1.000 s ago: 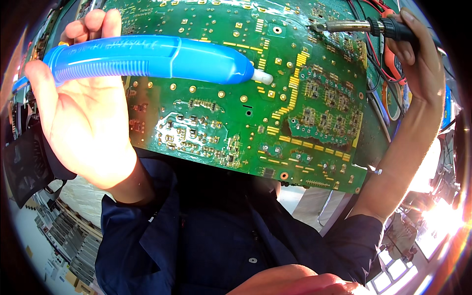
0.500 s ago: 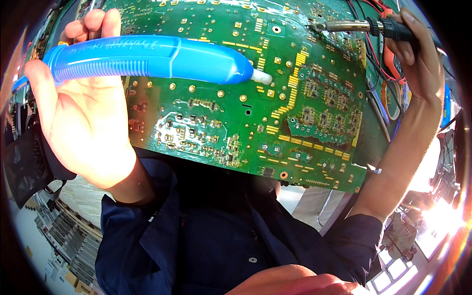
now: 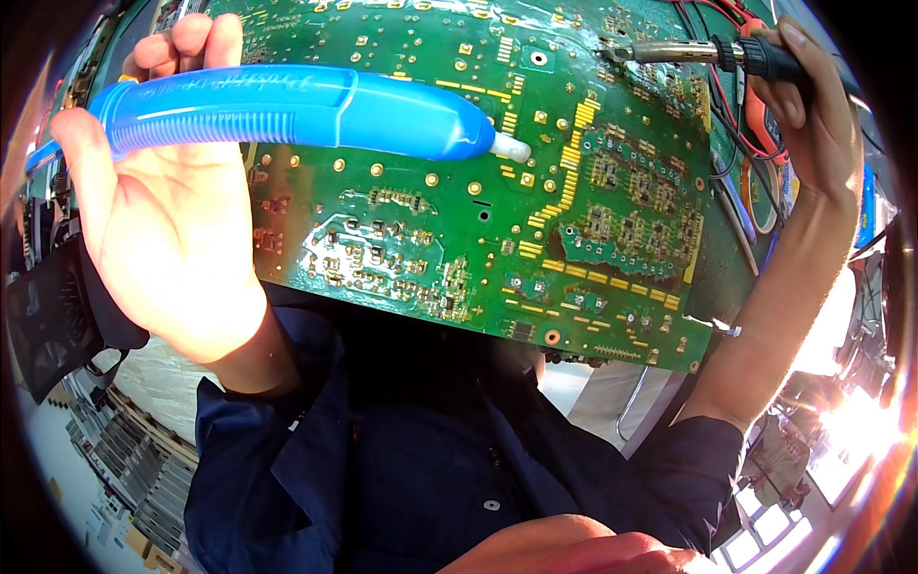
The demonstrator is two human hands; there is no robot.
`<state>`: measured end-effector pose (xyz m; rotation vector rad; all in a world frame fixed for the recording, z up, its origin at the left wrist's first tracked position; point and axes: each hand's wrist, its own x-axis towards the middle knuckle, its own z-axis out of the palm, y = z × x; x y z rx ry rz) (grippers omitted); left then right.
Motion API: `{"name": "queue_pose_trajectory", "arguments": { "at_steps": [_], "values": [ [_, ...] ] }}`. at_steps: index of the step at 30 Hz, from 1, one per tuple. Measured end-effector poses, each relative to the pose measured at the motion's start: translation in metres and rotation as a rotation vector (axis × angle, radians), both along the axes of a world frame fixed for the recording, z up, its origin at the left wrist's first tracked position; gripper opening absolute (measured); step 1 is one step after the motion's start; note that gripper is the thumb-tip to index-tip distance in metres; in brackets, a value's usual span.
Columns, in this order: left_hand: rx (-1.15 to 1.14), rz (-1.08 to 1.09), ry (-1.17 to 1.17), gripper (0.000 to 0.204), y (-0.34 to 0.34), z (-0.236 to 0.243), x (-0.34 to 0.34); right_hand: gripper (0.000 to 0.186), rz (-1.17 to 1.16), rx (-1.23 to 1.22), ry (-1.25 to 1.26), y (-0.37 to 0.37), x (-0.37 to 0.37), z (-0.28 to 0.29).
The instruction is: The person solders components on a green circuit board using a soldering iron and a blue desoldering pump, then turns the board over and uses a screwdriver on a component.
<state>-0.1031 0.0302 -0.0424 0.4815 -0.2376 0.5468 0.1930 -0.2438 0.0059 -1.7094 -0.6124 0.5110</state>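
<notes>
- your left hand (image 3: 177, 210), palm turned up to the camera, holds a blue desoldering pump (image 3: 392, 115), thumb near its rear end and fingers behind the barrel; the grip looks light, perhaps because the pump simply rests along the fingers.
- the pump's white nozzle (image 3: 513, 146) points right, over the middle of a green circuit board (image 3: 445, 225); being held at the rear seems to leave that end free. whether it touches the board, you cannot tell from here.
- your right hand (image 3: 813, 105) pinches the black handle of a soldering iron (image 3: 674, 51) between thumb and fingers, behind the metal barrel, likely to spare your skin the heat.
- the iron's tip slants in at the board's upper right; contact is too small to judge.
- the board lies in front of your torso, within reach of both hands.
- red and black cables (image 3: 719, 105) and a roll of tape (image 3: 768, 196) sit right of the board, apparently to leave its face clear.
</notes>
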Motion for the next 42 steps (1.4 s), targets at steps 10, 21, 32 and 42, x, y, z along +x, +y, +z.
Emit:
{"name": "queue_pose_trajectory", "arguments": {
  "at_steps": [10, 21, 32, 42],
  "values": [
    [0.002, -0.003, 0.002, 0.056, -0.0007, 0.0029, -0.0007, 0.034, -0.073, 0.001, -0.063, -0.001, -0.0043, 0.0021],
    [-0.003, 0.047, 0.064, 0.055, -0.0002, 0.0042, -0.0043, 0.03, 0.096, 0.011, 0.071, 0.0052, 0.0001, 0.0006],
    [0.005, 0.021, 0.063, 0.055, 0.0021, 0.0047, -0.0053, 0.031, 0.085, 0.042, 0.076, 0.002, 0.0026, -0.0007],
    [-0.014, 0.042, 0.061, 0.053, 0.0014, 0.0044, -0.0055, 0.031, 0.051, 0.03, 0.02, 0.0019, 0.0008, 0.0007]
  ]
}}
